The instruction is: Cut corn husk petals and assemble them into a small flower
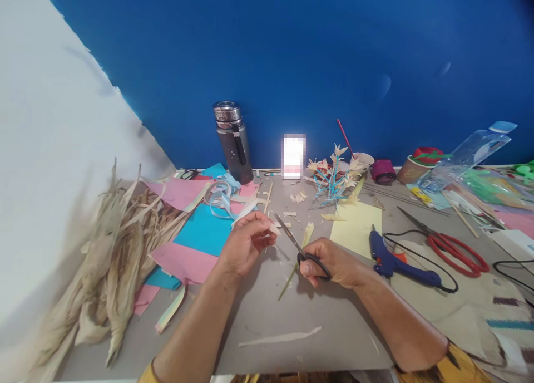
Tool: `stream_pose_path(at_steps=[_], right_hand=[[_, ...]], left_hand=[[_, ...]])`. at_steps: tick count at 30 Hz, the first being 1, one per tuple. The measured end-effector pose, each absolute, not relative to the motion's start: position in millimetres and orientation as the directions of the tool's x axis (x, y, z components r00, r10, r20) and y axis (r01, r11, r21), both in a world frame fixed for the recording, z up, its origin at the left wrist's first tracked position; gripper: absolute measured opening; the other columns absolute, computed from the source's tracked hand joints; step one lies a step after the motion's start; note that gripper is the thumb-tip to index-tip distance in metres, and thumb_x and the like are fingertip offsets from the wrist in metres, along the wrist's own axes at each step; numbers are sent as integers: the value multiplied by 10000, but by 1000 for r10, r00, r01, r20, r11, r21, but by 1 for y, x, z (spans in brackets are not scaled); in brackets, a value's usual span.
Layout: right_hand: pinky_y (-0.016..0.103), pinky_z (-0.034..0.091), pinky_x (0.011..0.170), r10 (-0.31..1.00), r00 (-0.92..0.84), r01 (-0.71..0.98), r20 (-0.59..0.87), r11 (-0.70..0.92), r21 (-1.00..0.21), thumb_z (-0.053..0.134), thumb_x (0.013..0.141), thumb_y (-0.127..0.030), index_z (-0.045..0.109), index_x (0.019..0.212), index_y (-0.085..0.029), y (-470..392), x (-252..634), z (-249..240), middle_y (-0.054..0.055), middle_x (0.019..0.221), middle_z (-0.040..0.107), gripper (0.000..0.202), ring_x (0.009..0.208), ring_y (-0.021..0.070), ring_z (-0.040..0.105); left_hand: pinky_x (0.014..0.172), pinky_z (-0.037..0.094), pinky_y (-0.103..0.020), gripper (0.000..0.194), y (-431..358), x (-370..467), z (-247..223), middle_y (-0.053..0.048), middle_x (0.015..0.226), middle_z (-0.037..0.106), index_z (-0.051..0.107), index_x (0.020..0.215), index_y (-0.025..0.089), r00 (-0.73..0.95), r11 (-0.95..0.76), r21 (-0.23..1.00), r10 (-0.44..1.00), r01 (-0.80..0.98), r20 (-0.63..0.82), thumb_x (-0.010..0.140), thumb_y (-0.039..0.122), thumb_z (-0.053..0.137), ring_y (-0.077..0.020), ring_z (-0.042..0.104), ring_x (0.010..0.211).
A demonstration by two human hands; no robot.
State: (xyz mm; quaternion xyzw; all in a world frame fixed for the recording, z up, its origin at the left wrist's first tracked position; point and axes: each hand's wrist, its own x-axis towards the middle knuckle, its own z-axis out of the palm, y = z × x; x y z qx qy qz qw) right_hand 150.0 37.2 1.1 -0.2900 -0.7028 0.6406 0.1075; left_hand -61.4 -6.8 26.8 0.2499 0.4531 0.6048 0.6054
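My left hand pinches a small pale piece of dried husk between thumb and fingers. In my right hand is a pair of black-handled scissors, its blades pointing up and left, close to the husk piece but apart from it. The blades look closed or nearly so. Beneath the scissors lies a thin green strip on the grey table. Beyond my hands, small husk scraps are scattered. A bunch of husk flowers on blue stems lies farther back.
Dried husks are heaped at left beside pink and blue paper. A dark flask stands by the wall. At right are a blue glue gun, red-handled scissors, a yellow sheet and a plastic bottle.
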Motion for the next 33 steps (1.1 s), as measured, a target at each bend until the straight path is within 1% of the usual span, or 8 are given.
stream_pose_path(at_steps=[2,5,9,13,19,24,27,33], right_hand=[[239,255,480,645,-744,185,-171,-48,-982,705,741,-615,638,640,-139,36,146,-1,1,562,540,491,513,92,391],[239,341,529,821,-561,-2,-104,-127,-992,800,667,-484,662,845,-161,35,139,-6,15,734,621,395,603,118,474],[251,367,551,920,-391,-104,-22,-68,-992,814,625,-352,663,881,-176,35,133,-10,1,746,598,345,631,130,488],[249,344,540,937,-349,-135,-11,-62,-989,783,654,-321,654,812,-171,34,132,-10,-18,669,567,252,591,117,465],[244,299,506,916,-388,-214,-101,-196,-957,783,640,-311,650,797,-169,41,137,-12,-37,636,556,250,541,100,435],[239,319,515,933,-348,-303,-90,-203,-931,806,618,-337,636,833,-173,43,135,-11,-31,675,582,320,559,100,450],[244,356,527,932,-357,-284,-58,-168,-944,814,605,-353,630,838,-173,39,131,-8,-28,664,581,348,568,112,480],[243,375,501,940,-334,-176,-69,-134,-975,777,630,-349,619,750,-176,35,129,-3,-24,609,558,263,542,119,494]], left_hand=[[571,476,-244,176,-6,-58,23,15,619,578,575,666,164,-115,173,821,954,-543,-277,663,197,748,-114,566,559],[550,463,-230,189,-5,-48,15,8,611,588,578,689,163,-50,229,742,942,-629,-333,686,192,764,-100,538,544],[543,454,-209,197,-7,-28,4,-6,650,615,588,708,148,46,295,636,925,-713,-377,674,157,782,-81,526,535],[549,446,-192,193,-9,-19,1,-1,627,604,596,719,144,102,323,614,925,-720,-367,667,142,782,-73,526,534],[508,415,-204,171,-13,-23,3,-19,634,629,591,719,156,176,391,722,917,-570,-358,667,137,753,-104,552,534],[516,384,-189,253,-12,-18,-1,26,659,589,590,779,174,145,359,637,920,-682,-364,667,164,816,-71,504,539],[508,364,-184,281,-11,-12,-6,42,614,542,581,776,171,151,363,620,917,-696,-368,665,189,838,-63,470,526],[517,360,-193,286,-14,-7,-9,43,605,529,566,762,165,201,379,659,922,-649,-332,701,246,832,-62,458,527]])
